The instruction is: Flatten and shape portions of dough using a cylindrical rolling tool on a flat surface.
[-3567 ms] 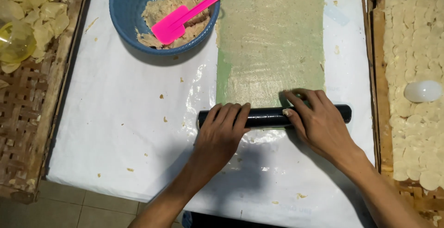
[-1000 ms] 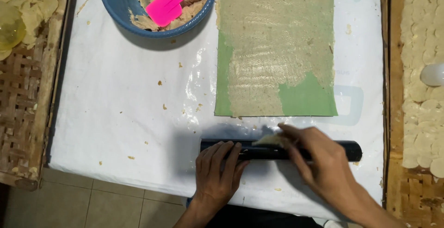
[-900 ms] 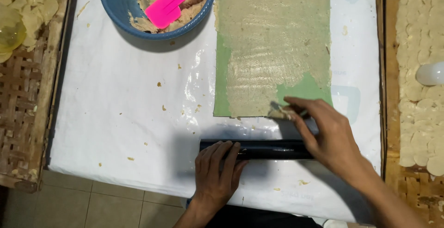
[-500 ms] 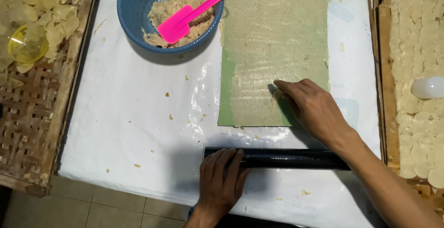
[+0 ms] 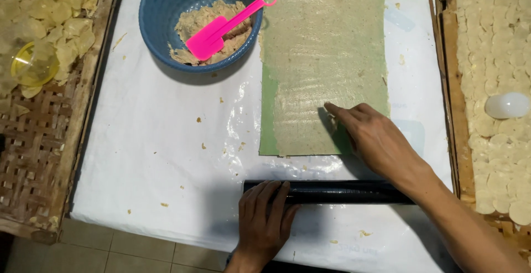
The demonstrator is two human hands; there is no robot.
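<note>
Most of the green sheet (image 5: 323, 68) already carries a thin layer of paste; only a strip along its left edge and the corner under the right hand (image 5: 371, 136) look bare. That hand lies flat and open, fingertips pressing paste there. Nearer the body, the left hand (image 5: 264, 223) rests open on the black roller (image 5: 332, 192). Beyond, a blue bowl (image 5: 160, 13) holds more paste and a pink spatula (image 5: 221, 27). White plastic covers the bench (image 5: 155, 157); woven trays (image 5: 33, 157) flank it.

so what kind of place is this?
Likely a small home or cottage food workshop making crackers or chips by hand. A thin dough sheet lies on a plastic-covered table, a black rolling pin sits under the left hand, and woven trays hold cut rounds.
</note>
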